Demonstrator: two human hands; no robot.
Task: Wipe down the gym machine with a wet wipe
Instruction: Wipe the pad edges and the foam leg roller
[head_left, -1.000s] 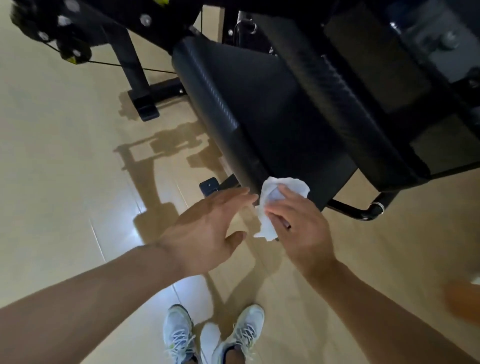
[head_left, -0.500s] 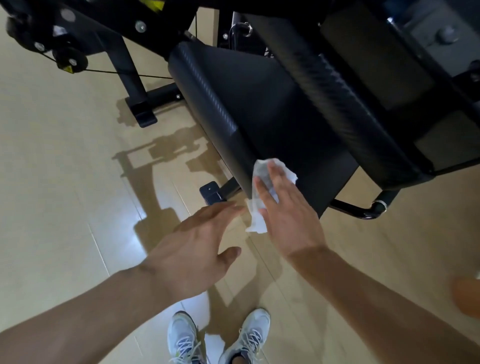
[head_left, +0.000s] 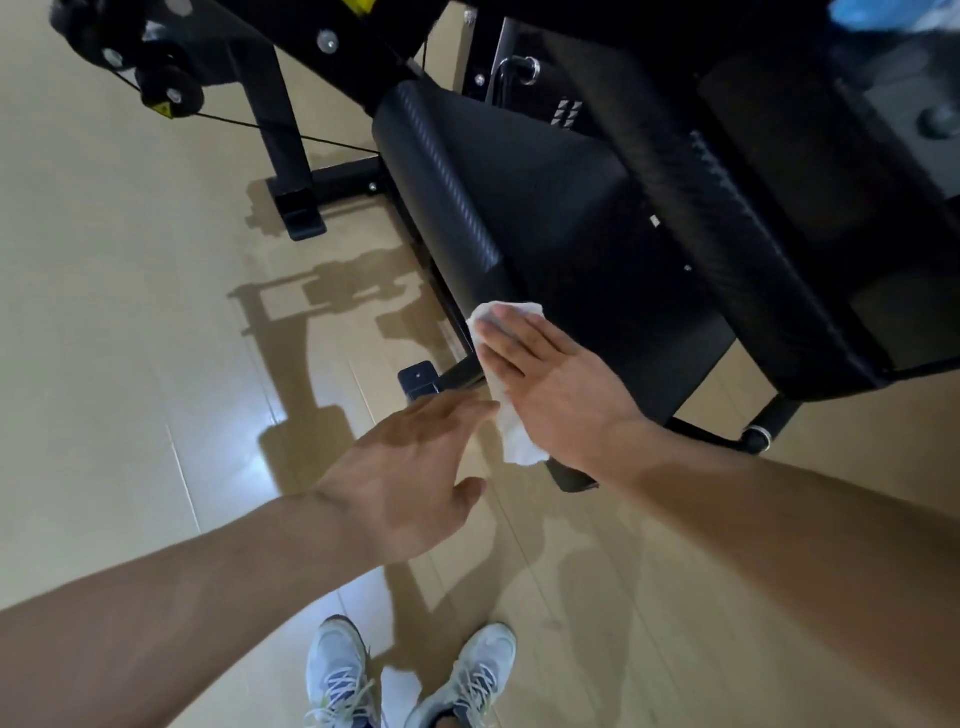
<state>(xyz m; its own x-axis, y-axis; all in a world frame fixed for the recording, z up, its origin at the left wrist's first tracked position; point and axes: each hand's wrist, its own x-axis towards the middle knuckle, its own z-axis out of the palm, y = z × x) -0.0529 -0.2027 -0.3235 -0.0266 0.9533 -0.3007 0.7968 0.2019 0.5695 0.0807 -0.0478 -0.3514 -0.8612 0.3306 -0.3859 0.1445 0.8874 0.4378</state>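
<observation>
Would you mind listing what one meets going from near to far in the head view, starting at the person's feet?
White sneakers → left hand → right hand pressing the wet wipe on the seat edge → black seat pad → cable pulley.

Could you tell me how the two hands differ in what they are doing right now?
The right hand lies flat on the wipe, pressing it against the near corner of the seat pad; the left hand holds nothing and hovers over the floor. The right hand touches the machine through the wipe; the left hand touches no part of it. Both have straight, relaxed fingers and reach forward, backs up.
</observation>
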